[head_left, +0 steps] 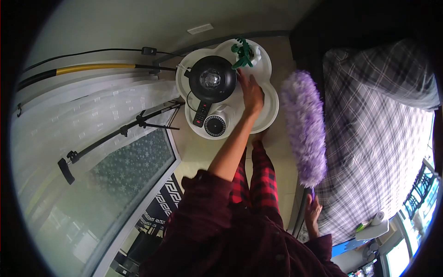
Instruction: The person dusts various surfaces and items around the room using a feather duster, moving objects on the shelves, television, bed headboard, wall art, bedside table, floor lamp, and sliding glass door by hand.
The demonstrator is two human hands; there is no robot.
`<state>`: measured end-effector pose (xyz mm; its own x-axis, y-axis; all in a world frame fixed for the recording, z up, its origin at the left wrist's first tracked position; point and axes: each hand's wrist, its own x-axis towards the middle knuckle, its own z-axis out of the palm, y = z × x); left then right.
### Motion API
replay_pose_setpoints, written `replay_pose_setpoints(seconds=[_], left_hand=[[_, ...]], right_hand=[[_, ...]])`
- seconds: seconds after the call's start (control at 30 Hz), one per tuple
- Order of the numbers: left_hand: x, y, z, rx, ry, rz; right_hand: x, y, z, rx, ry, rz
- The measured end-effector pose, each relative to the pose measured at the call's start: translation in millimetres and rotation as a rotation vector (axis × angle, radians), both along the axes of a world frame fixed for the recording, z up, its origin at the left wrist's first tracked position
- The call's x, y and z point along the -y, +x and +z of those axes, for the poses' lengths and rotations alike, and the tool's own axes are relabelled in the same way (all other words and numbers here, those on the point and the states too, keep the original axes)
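Observation:
My left hand [251, 93] reaches over a white scalloped table [272, 108], its fingers stretched out beside the rim of a round black lamp [198, 76] with a faceted clear dome. Just beyond the fingertips stands a green plant [243, 51] in a white pot [254, 56]. Whether the fingertips touch the lamp or pot I cannot tell. Low at the right, my right hand [313, 211] is closed around the handle of a fluffy purple duster [304, 129], which is held upright beside the bed. A black remote [202, 114] and a white cylindrical device [215, 124] with a dark round grille sit on the table.
A bed [364, 157] with plaid bedding and a pillow [397, 69] lies to the right. At left are a black stand [124, 130], a yellow-and-black pole [94, 68], a cable with an inline switch [148, 51] and a frosted snowflake panel [134, 161].

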<state>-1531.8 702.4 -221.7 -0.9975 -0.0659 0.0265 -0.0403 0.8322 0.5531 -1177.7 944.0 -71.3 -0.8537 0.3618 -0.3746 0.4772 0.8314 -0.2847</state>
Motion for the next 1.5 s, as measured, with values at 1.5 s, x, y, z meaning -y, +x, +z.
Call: replay_pose_setpoints(seconds=[1.5], left_hand=[[25.6, -83.5, 5.1, -0.182, -0.013, -0.055]], right_hand=[[9.3, -21.0, -28.8, 0.195, -0.279, -0.155]])
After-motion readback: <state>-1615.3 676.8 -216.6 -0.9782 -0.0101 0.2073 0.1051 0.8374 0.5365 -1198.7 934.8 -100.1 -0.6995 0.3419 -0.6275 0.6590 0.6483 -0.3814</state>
